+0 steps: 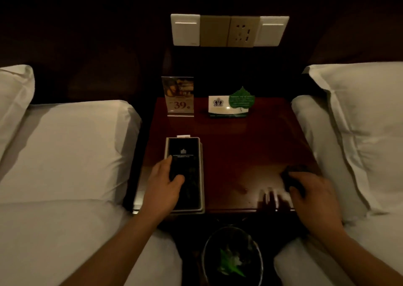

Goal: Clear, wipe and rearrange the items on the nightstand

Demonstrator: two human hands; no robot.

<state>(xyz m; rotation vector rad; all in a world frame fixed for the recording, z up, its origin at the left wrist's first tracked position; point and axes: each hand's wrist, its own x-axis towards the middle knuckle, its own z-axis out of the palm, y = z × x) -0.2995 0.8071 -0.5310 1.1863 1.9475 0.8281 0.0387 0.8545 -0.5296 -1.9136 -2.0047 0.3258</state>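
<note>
The dark red nightstand (239,146) stands between two beds. A dark booklet with a small crest (185,154) lies on a pale tray at the front left. My left hand (163,185) grips the booklet, thumb on the cover and fingers along its left edge. At the front right, my right hand (314,196) is closed over a dark blurred thing (293,172), possibly a cloth, pressed on the wood. At the back stand an acrylic sign reading 39 (180,96) and a white card holder (220,107) with a green leaf card (241,99).
White pillows and bedding flank the nightstand on the left (65,150) and on the right (359,122). A switch and socket panel (229,31) is on the dark wall behind. A round waste bin (232,257) with green scraps sits on the floor below the front edge.
</note>
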